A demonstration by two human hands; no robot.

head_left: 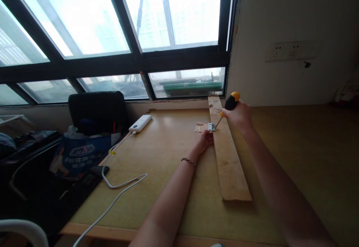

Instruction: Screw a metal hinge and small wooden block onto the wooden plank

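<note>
A long wooden board (228,161) lies lengthwise on the table. A small metal hinge (211,126) sits at the board's left edge, joining it visually to a short wooden piece (200,127) on the left. My right hand (240,115) is closed around a screwdriver (231,101) with a yellow and black handle. The screwdriver is tilted, its shaft running down to the hinge; the tip is too small to make out. Just below the hinge, my left hand (204,141) rests against the board's left edge, its fingers partly hidden.
A white power bank (140,123) with a white cable (123,187) lies on the table (165,157) to the left. Beyond the left edge stand a black chair (97,108) and a blue bag (81,153). Windows and a wall with a socket panel (293,50) are behind.
</note>
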